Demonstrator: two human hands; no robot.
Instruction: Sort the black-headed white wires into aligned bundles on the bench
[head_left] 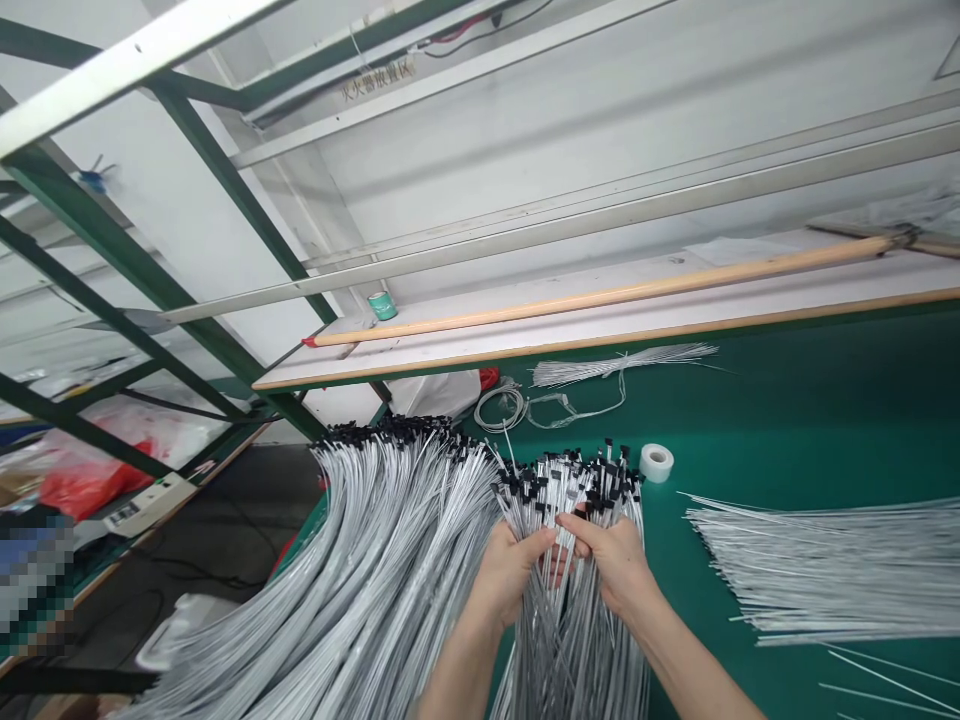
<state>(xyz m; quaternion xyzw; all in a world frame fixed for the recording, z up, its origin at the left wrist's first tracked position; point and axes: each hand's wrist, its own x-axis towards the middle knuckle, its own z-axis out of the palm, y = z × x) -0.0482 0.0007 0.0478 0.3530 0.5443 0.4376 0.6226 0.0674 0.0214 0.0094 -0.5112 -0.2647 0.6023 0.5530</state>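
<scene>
My one camera sits on my head, facing forward and down, close above my left hand (510, 575) and right hand (611, 565), the green surface (787, 420) running beyond them.

White tape roll (656, 463) on green bench mat (787, 420); wooden pole (600, 291), teal tin (382, 306) on white shelf (675, 305).

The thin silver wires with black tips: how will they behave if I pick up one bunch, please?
The thin silver wires are probably light and rather floppy, because the pile on the left bends in long curves. The crowded black tips may catch each other and tangle.
</scene>
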